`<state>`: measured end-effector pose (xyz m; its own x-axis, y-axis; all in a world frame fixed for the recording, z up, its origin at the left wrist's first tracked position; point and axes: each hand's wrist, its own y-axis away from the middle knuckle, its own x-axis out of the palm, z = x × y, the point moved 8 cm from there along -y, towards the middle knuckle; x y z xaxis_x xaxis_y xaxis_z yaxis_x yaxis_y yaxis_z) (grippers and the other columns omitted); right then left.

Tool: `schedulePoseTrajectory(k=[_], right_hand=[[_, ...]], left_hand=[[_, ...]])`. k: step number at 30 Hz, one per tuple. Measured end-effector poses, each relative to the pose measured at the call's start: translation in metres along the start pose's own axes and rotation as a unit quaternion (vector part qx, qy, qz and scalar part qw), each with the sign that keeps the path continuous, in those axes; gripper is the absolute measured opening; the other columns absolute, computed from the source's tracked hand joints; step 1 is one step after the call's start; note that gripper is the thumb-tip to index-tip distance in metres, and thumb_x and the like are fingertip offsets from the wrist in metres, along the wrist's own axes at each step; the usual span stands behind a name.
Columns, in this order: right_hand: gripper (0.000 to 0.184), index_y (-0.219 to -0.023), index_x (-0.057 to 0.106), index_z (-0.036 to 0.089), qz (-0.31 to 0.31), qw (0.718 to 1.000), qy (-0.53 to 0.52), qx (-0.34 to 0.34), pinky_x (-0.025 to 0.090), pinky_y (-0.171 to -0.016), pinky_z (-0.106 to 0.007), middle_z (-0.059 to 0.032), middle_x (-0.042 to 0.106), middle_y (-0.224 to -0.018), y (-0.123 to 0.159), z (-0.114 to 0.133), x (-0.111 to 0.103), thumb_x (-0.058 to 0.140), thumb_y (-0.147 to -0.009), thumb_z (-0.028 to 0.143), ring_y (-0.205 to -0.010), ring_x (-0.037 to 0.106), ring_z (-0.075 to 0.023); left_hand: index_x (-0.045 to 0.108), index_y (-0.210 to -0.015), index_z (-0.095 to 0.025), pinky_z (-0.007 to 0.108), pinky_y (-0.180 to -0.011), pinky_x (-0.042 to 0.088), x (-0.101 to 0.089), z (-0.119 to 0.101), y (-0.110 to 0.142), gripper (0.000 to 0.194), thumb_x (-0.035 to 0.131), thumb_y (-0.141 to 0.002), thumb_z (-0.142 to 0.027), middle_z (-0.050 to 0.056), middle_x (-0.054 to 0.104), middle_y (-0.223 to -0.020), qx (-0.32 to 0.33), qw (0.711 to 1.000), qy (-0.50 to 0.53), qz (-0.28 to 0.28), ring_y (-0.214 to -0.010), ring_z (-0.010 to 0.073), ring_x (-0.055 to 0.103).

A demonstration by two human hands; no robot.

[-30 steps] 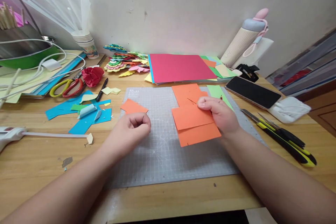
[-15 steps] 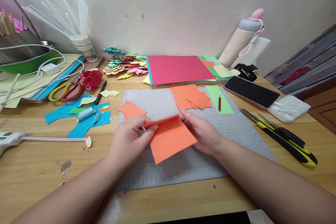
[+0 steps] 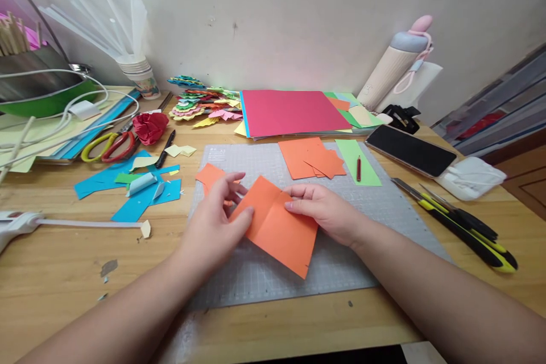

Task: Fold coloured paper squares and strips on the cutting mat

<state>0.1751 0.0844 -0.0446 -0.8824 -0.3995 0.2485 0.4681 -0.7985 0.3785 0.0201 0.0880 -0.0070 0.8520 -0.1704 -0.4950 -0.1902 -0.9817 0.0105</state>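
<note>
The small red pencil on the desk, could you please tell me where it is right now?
In the head view, the red pencil lies right of centre, on the light green paper strip, between the orange pieces and the phone.

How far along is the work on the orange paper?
Looks done: the orange pieces on the grey mat appear cut, one with a notched outline. In hand: a creased, opened orange sheet, pinched by the right hand, the left hand at its other side. Apparently left: shaping this sheet, whose visible edges look straight. How many more remain, I can't tell.
</note>
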Motion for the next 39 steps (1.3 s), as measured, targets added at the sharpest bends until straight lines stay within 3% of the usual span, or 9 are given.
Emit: schedulePoseTrajectory(k=[2, 5, 8, 11, 14, 19, 23, 31, 39], right_hand=[[0.018, -0.097, 0.067, 0.021, 0.036, 0.998, 0.049, 0.025, 0.051, -0.074, -0.032, -0.0037, 0.071, -0.088, 0.000, -0.004, 0.004, 0.057, -0.081, 0.022, -0.082, 0.067, -0.0170], [0.028, -0.108, 0.063, 0.023, 0.019, 0.985, 0.169, -0.018, 0.050, -0.078, -0.035, -0.0044, 0.069, -0.097, -0.002, -0.002, -0.001, 0.055, -0.081, 0.018, -0.090, 0.065, -0.0183], [0.040, -0.120, 0.056, 0.024, -0.111, 0.929, 0.330, -0.124, 0.048, -0.077, -0.036, -0.0024, 0.065, -0.088, -0.002, 0.015, -0.019, 0.057, -0.081, 0.018, -0.083, 0.061, -0.0179], [0.040, -0.122, 0.054, 0.026, -0.142, 0.879, 0.419, -0.181, 0.045, -0.073, -0.034, 0.0008, 0.059, -0.077, -0.002, 0.026, -0.022, 0.055, -0.083, 0.019, -0.076, 0.057, -0.0167], [0.036, -0.119, 0.055, 0.026, -0.108, 0.877, 0.433, -0.179, 0.043, -0.069, -0.031, 0.0017, 0.058, -0.076, -0.006, 0.028, -0.021, 0.054, -0.084, 0.021, -0.075, 0.056, -0.0154], [0.019, -0.100, 0.056, 0.019, -0.167, 0.886, 0.419, -0.107, 0.036, -0.053, -0.026, 0.0050, 0.051, -0.060, -0.005, 0.027, -0.044, 0.051, -0.084, 0.029, -0.056, 0.050, -0.0126], [0.011, -0.092, 0.052, 0.021, -0.169, 0.894, 0.411, -0.055, 0.031, -0.047, -0.024, 0.0069, 0.048, -0.054, -0.003, 0.020, -0.055, 0.051, -0.081, 0.025, -0.049, 0.044, -0.0110], [0.008, -0.082, 0.046, 0.024, -0.157, 0.873, 0.457, -0.068, 0.029, -0.049, -0.024, 0.0051, 0.054, -0.060, -0.004, 0.020, -0.051, 0.051, -0.079, 0.018, -0.055, 0.047, -0.0123], [0.009, -0.076, 0.044, 0.023, -0.127, 0.874, 0.464, -0.074, 0.030, -0.052, -0.024, 0.0050, 0.054, -0.062, -0.001, 0.024, -0.044, 0.049, -0.079, 0.016, -0.057, 0.045, -0.0119]], left_hand=[[0.046, -0.126, -0.025, 0.044, -0.090, 0.043, 0.004, -0.014, 0.004, 0.046, 0.055, -0.081, -0.022, 0.009, 0.052, -0.124, 0.108, 0.983, -0.149, -0.006, -0.113, 0.0258, 0.049], [0.054, -0.119, -0.028, 0.047, -0.095, 0.036, 0.028, -0.022, 0.014, 0.038, 0.050, -0.084, -0.016, 0.005, 0.053, -0.127, 0.215, 0.928, -0.295, 0.074, -0.117, 0.0271, 0.045], [0.052, -0.124, -0.027, 0.048, -0.095, 0.034, 0.039, -0.020, 0.018, 0.038, 0.047, -0.087, -0.019, 0.005, 0.056, -0.127, 0.230, 0.906, -0.339, 0.106, -0.117, 0.0273, 0.045], [0.047, -0.130, -0.025, 0.050, -0.098, 0.031, 0.039, -0.019, 0.016, 0.042, 0.046, -0.088, -0.023, 0.005, 0.050, -0.135, 0.224, 0.902, -0.357, 0.093, -0.124, 0.0288, 0.040], [0.047, -0.130, -0.023, 0.052, -0.099, 0.029, 0.040, -0.017, 0.016, 0.040, 0.044, -0.090, -0.026, 0.007, 0.051, -0.135, 0.209, 0.900, -0.370, 0.099, -0.123, 0.0293, 0.042], [0.050, -0.128, -0.019, 0.051, -0.100, 0.029, 0.044, -0.014, 0.015, 0.038, 0.040, -0.092, -0.029, 0.007, 0.053, -0.133, 0.191, 0.895, -0.390, 0.104, -0.118, 0.0275, 0.047], [0.046, -0.132, -0.019, 0.045, -0.096, 0.034, 0.048, -0.009, 0.010, 0.040, 0.035, -0.093, -0.019, 0.004, 0.052, -0.134, 0.198, 0.881, -0.420, 0.090, -0.117, 0.0249, 0.046], [0.043, -0.134, -0.014, 0.039, -0.088, 0.037, 0.056, -0.010, 0.006, 0.049, 0.033, -0.087, -0.007, 0.004, 0.052, -0.134, 0.214, 0.850, -0.474, 0.080, -0.112, 0.0244, 0.047], [0.042, -0.135, -0.016, 0.041, -0.084, 0.037, 0.055, -0.010, 0.007, 0.049, 0.031, -0.088, -0.007, 0.003, 0.052, -0.134, 0.204, 0.851, -0.476, 0.084, -0.111, 0.0249, 0.048]])
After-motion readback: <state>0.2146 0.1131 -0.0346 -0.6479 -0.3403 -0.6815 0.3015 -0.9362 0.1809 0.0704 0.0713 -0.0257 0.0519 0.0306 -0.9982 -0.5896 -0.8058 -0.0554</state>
